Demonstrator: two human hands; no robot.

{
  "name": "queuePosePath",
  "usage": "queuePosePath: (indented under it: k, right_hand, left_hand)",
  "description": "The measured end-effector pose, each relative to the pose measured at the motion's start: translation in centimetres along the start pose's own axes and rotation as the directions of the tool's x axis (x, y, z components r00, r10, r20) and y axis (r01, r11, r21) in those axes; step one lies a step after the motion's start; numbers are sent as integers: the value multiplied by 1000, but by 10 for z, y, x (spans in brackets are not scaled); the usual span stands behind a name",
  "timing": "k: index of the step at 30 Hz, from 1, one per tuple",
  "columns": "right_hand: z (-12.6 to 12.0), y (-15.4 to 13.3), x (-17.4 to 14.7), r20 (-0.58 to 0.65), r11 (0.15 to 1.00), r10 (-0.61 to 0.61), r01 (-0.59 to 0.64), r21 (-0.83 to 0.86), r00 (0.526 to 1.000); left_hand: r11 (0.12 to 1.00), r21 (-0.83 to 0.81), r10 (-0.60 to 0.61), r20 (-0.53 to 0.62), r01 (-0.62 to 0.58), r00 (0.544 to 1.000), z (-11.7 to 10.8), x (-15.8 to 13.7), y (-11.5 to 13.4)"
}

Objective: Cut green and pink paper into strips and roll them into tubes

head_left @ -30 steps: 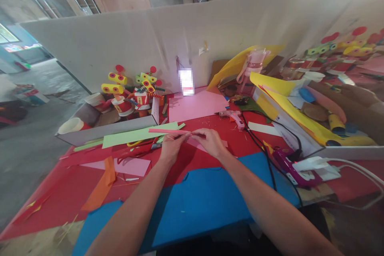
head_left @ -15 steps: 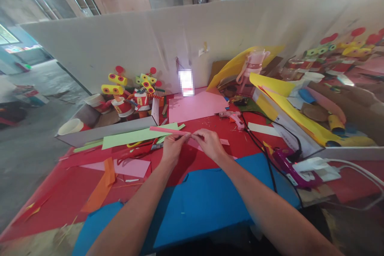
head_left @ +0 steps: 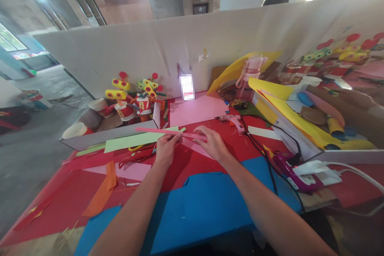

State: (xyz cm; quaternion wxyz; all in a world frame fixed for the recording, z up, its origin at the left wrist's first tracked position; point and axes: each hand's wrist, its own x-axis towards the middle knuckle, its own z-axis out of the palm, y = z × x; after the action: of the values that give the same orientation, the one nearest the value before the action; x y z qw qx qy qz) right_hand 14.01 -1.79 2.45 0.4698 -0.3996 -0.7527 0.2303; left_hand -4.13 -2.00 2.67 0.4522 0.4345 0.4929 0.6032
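A narrow pink paper strip (head_left: 156, 130) stretches across in front of me above the red table cover. My left hand (head_left: 167, 148) pinches it near its middle between thumb and fingers. At the strip's right end, my right hand (head_left: 212, 143) has its fingers curved and parted from the thumb, with the strip's end between them. Another pink paper piece (head_left: 196, 147) lies below, partly covered by my right hand. Left of my left hand is a light green paper strip (head_left: 129, 142), with red-handled scissors (head_left: 139, 155) partly hidden beside it.
A pink glue gun (head_left: 232, 121) lies on the table, its black cord running to a purple power strip (head_left: 295, 172). Cup figures stand in a box (head_left: 111, 133) at left. A scrap box (head_left: 288, 136) stands at right. Blue sheets (head_left: 204, 204) cover the near edge.
The pink strip and my left hand have shifted left. My right hand has moved apart from the left, its fingers loosened around the strip's right end.
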Motion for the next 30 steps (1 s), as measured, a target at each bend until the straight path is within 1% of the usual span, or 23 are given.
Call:
queuePosePath:
  k: [5, 9, 12, 17, 20, 24, 30]
  right_hand:
    - [-10, 0, 5, -35, 991, 32, -27, 128, 999]
    - [-9, 6, 7, -60, 979, 76, -64, 191, 995]
    - [-7, 12, 7, -82, 975, 103, -84, 207, 991]
    - [-3, 18, 7, -118, 959, 143, -108, 261, 983]
    - [-2, 19, 6, -147, 948, 170, -121, 294, 974]
    - [-3, 17, 5, -141, 958, 140, -98, 270, 980]
    - [-5, 13, 4, -150, 972, 81, -45, 230, 985]
  left_hand:
    - [989, -149, 11, -90, -24, 996, -17, 12, 10]
    - [974, -222, 24, -101, -46, 995, -20, 15, 14]
    - [970, -240, 10, -99, -34, 995, -21, 14, 14]
    - [977, -212, -23, -91, 3, 996, -23, 13, 13]
    - [971, -237, -27, -76, 8, 997, -23, 12, 13]
    - [960, -280, -39, -78, 15, 996, -22, 13, 13]
    - [959, -284, -30, -64, 11, 997, -23, 15, 14]
